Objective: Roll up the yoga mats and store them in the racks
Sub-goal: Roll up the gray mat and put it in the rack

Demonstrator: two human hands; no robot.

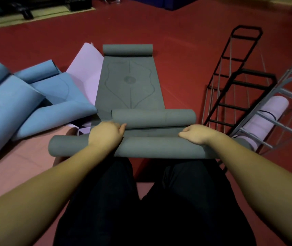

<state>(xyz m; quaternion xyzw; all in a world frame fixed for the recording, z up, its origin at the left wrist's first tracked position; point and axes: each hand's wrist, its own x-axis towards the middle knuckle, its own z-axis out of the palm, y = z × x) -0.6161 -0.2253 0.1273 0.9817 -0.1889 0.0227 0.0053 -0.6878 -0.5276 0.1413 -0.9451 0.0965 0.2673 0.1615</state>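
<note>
Head view: I see blue mats (17, 103) left of my left hand (106, 134), which presses the grey mat (150, 148) roll; my right hand (197, 135) curls on it too, racks (233, 86) further right.

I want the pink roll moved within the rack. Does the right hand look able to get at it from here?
Probably yes. The rolled pink mat lies in the grey rack just right of the right hand, its near end poking out unblocked; that hand is busy pressing the grey roll.
</note>
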